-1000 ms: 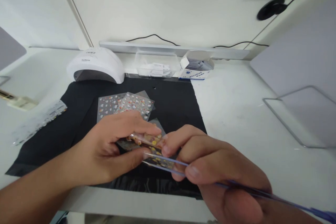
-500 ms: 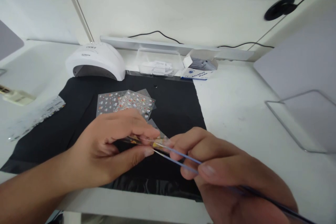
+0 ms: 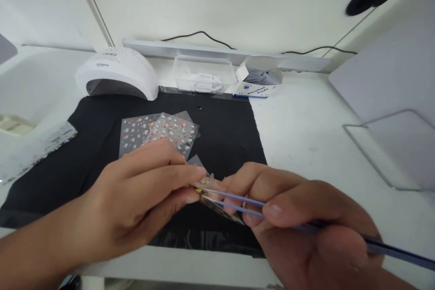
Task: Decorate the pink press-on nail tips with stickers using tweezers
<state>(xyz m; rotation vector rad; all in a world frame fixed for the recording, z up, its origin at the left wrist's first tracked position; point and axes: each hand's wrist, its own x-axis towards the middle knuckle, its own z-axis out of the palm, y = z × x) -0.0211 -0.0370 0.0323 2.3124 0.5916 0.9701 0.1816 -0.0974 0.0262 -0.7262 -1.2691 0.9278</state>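
Observation:
My right hand (image 3: 306, 213) is closed around blue-violet tweezers (image 3: 249, 206), whose prongs point left. At their tips is a tiny yellow piece (image 3: 198, 190), probably a sticker, right at the fingertips of my left hand (image 3: 136, 199). My left thumb and fingers are pinched on a clear, patterned sticker sheet (image 3: 222, 210), which slants down to the right under the prongs. Most of that sheet is hidden by my fingers. Beyond my left hand, several clear sticker sheets (image 3: 171, 129) with small white and orange designs lie overlapping on the black mat (image 3: 227, 131).
A white nail lamp (image 3: 118, 70) stands at the back left. Beside it are a clear plastic box (image 3: 204, 65) with white packets and an opened alcohol pads box (image 3: 256, 84). At the left lie a silvery strip (image 3: 41, 149) and a cream bottle (image 3: 15, 124). A wire stand (image 3: 377, 163) is at right.
My left fingers have straightened and closed further over the sheet, which now tilts down below the tweezers. The tweezers' prongs have come closer together. The view has shifted slightly.

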